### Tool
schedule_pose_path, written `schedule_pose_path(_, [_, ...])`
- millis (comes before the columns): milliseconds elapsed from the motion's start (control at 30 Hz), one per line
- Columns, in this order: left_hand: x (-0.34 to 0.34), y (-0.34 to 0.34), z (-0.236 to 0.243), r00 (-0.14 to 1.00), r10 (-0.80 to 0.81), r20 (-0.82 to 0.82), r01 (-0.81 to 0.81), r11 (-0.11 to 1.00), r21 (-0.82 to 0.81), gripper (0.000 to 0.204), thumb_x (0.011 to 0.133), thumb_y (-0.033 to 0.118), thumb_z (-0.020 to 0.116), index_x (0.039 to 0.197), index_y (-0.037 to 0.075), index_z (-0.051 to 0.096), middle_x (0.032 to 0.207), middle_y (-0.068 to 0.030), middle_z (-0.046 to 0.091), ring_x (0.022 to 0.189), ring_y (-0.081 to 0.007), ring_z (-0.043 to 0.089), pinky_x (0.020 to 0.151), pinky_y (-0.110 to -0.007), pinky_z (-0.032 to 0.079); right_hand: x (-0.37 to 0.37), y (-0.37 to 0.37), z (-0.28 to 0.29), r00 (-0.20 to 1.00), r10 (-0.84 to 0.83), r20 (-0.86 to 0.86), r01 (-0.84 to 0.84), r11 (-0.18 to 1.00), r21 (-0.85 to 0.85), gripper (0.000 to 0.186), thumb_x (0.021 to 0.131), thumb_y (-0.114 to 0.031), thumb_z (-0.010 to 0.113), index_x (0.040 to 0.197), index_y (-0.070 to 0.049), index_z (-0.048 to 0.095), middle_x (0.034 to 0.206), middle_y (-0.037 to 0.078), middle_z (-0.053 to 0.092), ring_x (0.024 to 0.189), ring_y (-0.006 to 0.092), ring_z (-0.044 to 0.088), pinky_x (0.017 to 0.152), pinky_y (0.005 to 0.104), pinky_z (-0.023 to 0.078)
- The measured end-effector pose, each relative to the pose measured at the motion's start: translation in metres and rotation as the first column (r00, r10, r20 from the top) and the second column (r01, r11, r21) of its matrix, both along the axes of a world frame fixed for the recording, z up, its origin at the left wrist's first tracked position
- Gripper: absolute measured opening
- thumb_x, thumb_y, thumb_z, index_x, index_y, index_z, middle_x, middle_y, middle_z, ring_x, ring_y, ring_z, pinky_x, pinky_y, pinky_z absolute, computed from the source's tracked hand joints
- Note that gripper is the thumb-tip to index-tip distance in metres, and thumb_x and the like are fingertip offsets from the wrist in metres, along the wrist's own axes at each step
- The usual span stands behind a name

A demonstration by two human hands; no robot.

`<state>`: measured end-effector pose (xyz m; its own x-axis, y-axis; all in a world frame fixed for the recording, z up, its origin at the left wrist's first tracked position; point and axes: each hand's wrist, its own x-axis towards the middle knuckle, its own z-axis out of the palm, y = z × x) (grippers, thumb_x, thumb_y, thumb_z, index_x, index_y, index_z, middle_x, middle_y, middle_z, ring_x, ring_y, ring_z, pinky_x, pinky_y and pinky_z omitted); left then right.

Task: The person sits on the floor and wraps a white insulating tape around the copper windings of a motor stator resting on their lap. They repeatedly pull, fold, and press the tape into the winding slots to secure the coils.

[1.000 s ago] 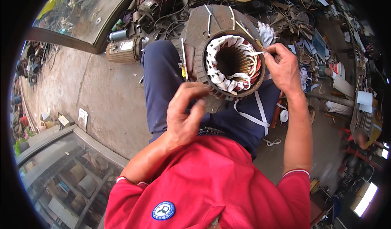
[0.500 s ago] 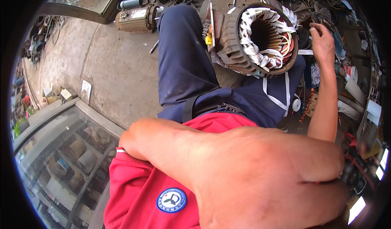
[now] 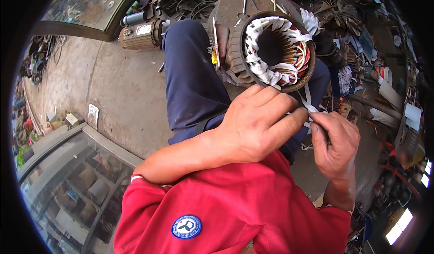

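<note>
A motor stator [image 3: 239, 50] with a ribbed, rusty housing stands between my knees, its round opening tilted up toward me. White tape is laced around the winding [image 3: 257, 66] at the rim, and red and pale wires show on its right side. Just below the rim, my left hand [image 3: 257, 123] is closed, its curled fingertips at a narrow strip of white tape [image 3: 308, 99]. Close beside them, my right hand [image 3: 337, 143] pinches the same strip between thumb and forefinger. Loose tape hangs under the fingers, partly hidden by them.
A smaller motor [image 3: 142, 36] lies on the concrete floor [image 3: 117, 91] at the far left. Near left stands a glass-topped cabinet [image 3: 81, 181]. A white glove [image 3: 311, 21] lies behind the stator. Scrap, papers and a pipe [image 3: 377, 105] crowd the right side.
My left arm has swung down and away from the view, bringing the left hand to the tape below the stator. My right hand has come down from the stator's right side and pinches the tape.
</note>
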<state>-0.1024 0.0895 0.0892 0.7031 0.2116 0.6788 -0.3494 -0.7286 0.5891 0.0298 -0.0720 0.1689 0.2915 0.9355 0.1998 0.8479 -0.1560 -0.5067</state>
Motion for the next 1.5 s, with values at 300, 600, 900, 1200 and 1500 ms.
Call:
schedule_pose_path(300, [-0.009, 0.017, -0.014, 0.991, 0.056, -0.123, -0.035, 0.985, 0.169, 0.03, 0.07, 0.007, 0.082, 0.095, 0.001, 0.068, 0.068, -0.0033, 0.059, 0.051, -0.0185, 0.052, 0.047, -0.033, 0.038, 0.0, -0.005, -0.018, 0.992, -0.093, -0.081, 0.103, 0.986, 0.129, 0.022, 0.078, 0.01, 0.075, 0.096, 0.001, 0.067, 0.071, 0.01, 0.064, 0.054, 0.0195, 0.061, 0.048, 0.0303, 0.046])
schedule_pose_path(600, [-0.005, 0.025, -0.025, 0.962, -0.155, -0.223, 0.096, 0.963, -0.253, 0.018, 0.088, -0.002, 0.073, 0.1, 0.0, 0.061, 0.074, -0.0125, 0.068, 0.06, -0.0302, 0.067, 0.052, -0.036, 0.052, -0.002, -0.008, -0.012, 0.997, 0.042, -0.072, -0.027, 0.98, 0.199, 0.026, 0.071, 0.008, 0.077, 0.093, -0.002, 0.066, 0.064, 0.006, 0.06, 0.048, 0.0197, 0.056, 0.045, 0.0321, 0.042])
schedule_pose_path(900, [0.014, 0.025, -0.023, 0.987, 0.102, -0.125, -0.104, 0.995, -0.01, 0.036, 0.078, 0.009, 0.081, 0.112, 0.005, 0.067, 0.097, -0.01, 0.069, 0.082, -0.0285, 0.067, 0.066, -0.038, 0.053, 0.045, -0.01, -0.01, 0.897, -0.224, 0.382, 0.135, 0.96, 0.247, 0.031, 0.076, 0.007, 0.077, 0.104, -0.001, 0.07, 0.068, 0.008, 0.058, 0.053, 0.0245, 0.056, 0.049, 0.0361, 0.043])
schedule_pose_path(1200, [0.017, 0.014, -0.053, 0.983, 0.176, -0.044, -0.164, 0.967, 0.195, 0.032, 0.069, 0.006, 0.079, 0.1, 0.009, 0.071, 0.117, -0.0038, 0.069, 0.106, -0.0224, 0.064, 0.086, -0.036, 0.045, 0.079, 0.01, -0.035, 0.74, -0.08, 0.668, 0.007, 0.994, 0.11, 0.027, 0.075, 0.002, 0.076, 0.101, -0.002, 0.072, 0.067, 0.006, 0.053, 0.057, 0.0231, 0.057, 0.051, 0.0355, 0.046])
schedule_pose_path(1500, [0.017, 0.016, -0.059, 0.986, 0.166, -0.028, -0.158, 0.97, 0.186, 0.026, 0.075, 0.008, 0.075, 0.101, 0.009, 0.071, 0.119, -0.003, 0.067, 0.111, -0.021, 0.062, 0.089, -0.036, 0.044, 0.085, 0.029, -0.053, 0.818, -0.11, 0.564, 0.056, 0.992, 0.112, 0.015, 0.08, -0.002, 0.074, 0.095, -0.003, 0.072, 0.072, 0.008, 0.063, 0.063, 0.0261, 0.065, 0.055, 0.0362, 0.051])
